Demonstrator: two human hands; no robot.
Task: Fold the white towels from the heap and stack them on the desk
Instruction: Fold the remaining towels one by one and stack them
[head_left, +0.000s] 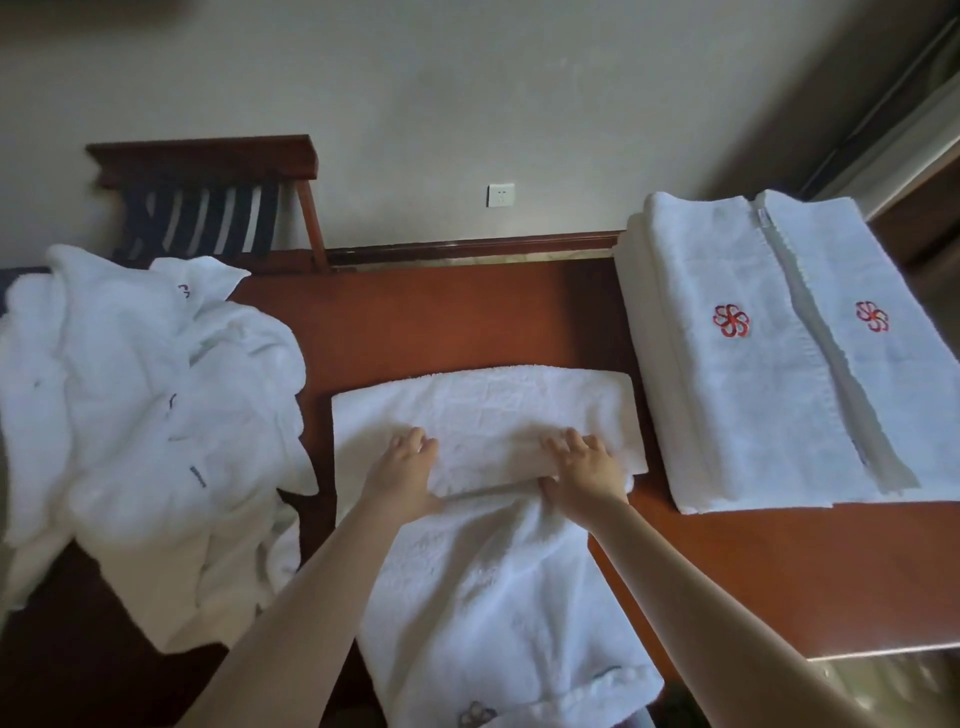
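Note:
A white towel (483, 415) lies across the middle of the brown desk (441, 317), its far part folded over and its near end hanging off the front edge. My left hand (402, 470) lies on the fold's left side with fingers spread flat. My right hand (584, 467) lies on the fold's right side, fingers on top and thumb at the fold's near edge. A heap of crumpled white towels (140, 395) covers the desk's left end. A stack of folded white towels (779, 353) with red flower emblems sits at the right.
A dark wooden rack (208, 192) with striped straps stands behind the heap against the wall. A wall socket (501, 195) is above the desk's back edge. Bare desk shows beyond the towel and at the front right corner (805, 577).

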